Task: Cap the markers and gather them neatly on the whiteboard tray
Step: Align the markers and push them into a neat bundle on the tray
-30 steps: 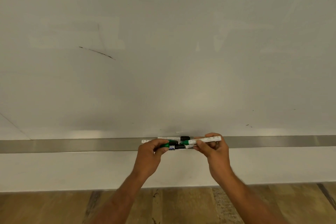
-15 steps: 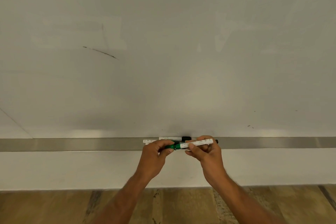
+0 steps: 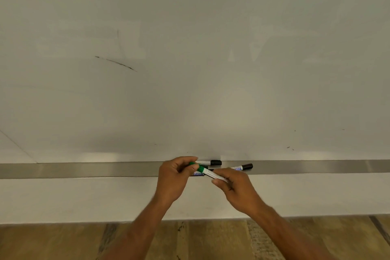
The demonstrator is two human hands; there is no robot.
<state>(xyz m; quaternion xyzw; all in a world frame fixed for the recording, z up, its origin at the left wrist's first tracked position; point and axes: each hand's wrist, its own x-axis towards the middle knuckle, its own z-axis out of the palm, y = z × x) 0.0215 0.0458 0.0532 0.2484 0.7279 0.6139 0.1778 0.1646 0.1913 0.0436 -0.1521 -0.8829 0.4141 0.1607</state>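
Note:
A green marker [image 3: 211,173] with a white barrel is held between both hands just in front of the metal whiteboard tray [image 3: 84,170]. My left hand [image 3: 176,177] pinches its green cap end, and my right hand [image 3: 236,186] grips the barrel, which tilts down to the right. On the tray behind, a black-capped marker [image 3: 209,162] lies against the board. Another black-capped marker [image 3: 242,167] lies to the right, slightly angled. A marker with a blue label [image 3: 198,174] shows partly under my left fingers.
The whiteboard [image 3: 190,59] fills the upper view and carries a short dark stroke [image 3: 116,63] at the left. Below the tray is a white wall band, then wooden flooring [image 3: 52,240].
The green marker's cap and barrel have come together. The marker has tilted from level to sloping down right. My right hand has dropped lower, uncovering a black-capped marker on the tray at the right.

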